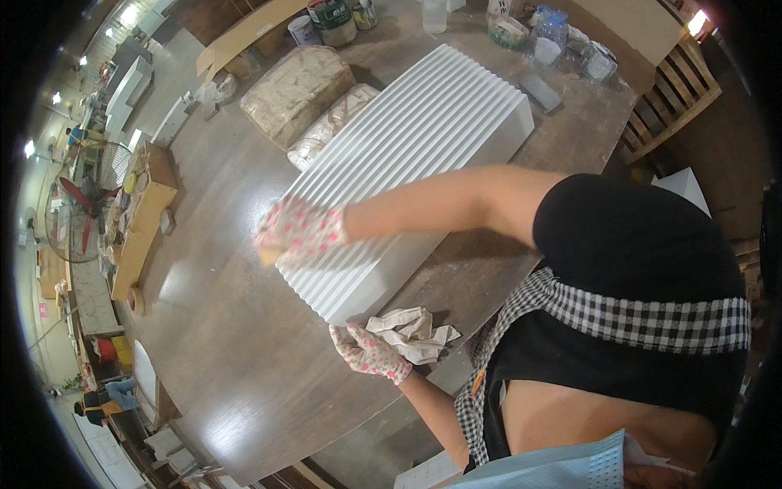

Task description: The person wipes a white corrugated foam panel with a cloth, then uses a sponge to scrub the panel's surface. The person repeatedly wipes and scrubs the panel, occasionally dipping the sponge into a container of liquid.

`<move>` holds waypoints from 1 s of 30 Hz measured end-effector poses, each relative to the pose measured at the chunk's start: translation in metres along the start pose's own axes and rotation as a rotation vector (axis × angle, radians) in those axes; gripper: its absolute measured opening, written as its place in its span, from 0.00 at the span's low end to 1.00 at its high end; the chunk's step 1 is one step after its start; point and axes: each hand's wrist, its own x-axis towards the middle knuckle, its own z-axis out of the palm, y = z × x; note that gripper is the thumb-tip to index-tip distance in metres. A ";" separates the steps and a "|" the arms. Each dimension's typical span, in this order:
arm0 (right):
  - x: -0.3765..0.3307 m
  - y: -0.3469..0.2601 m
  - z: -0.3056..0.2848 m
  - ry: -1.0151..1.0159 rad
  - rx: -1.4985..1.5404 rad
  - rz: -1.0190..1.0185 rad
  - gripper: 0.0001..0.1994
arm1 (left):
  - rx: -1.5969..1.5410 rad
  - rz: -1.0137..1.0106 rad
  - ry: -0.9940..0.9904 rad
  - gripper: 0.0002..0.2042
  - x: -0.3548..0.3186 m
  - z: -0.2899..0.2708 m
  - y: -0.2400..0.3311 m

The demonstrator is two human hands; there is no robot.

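Note:
A long white fluted panel (423,122), box-like with ridges along its top, lies slantwise on the brown table. My right hand (301,232), in a white glove with pink spots, is closed and pressed on the ridges near the panel's near left end. A small tan pad (269,256) peeks out under its fingers; motion blur hides its exact kind. My left hand (371,355), gloved alike, rests at the panel's near corner with fingers stretched and thumb apart. Beside it lies a crumpled off-white cloth (411,334).
Two wrapped bundles (297,94) sit along the panel's far left side. A grey block (540,92) lies off its far end. Cans (332,20), a clear bottle (434,15) and plastic jars (550,37) line the back. A wooden chair (676,94) and a fan (85,204) stand beyond.

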 end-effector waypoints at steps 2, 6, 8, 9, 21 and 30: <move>-0.028 0.035 -0.037 0.012 0.053 0.053 0.12 | -0.015 -0.005 0.002 0.16 0.000 0.000 -0.001; -0.051 0.056 -0.065 0.087 -0.247 0.171 0.11 | 0.053 -0.020 -0.008 0.16 0.000 -0.001 -0.003; -0.039 0.033 -0.046 0.213 -0.178 -0.007 0.14 | 0.047 -0.014 -0.003 0.16 0.000 -0.001 -0.004; -0.025 0.011 -0.029 0.294 -0.136 -0.085 0.15 | 0.015 -0.004 0.008 0.16 0.000 -0.001 -0.004; -0.037 0.022 -0.033 0.236 -0.137 -0.062 0.18 | -0.015 0.004 0.007 0.17 0.001 0.002 -0.011; -0.041 0.005 -0.050 -0.065 -0.024 0.202 0.11 | -0.008 -0.014 -0.029 0.17 -0.003 0.002 -0.002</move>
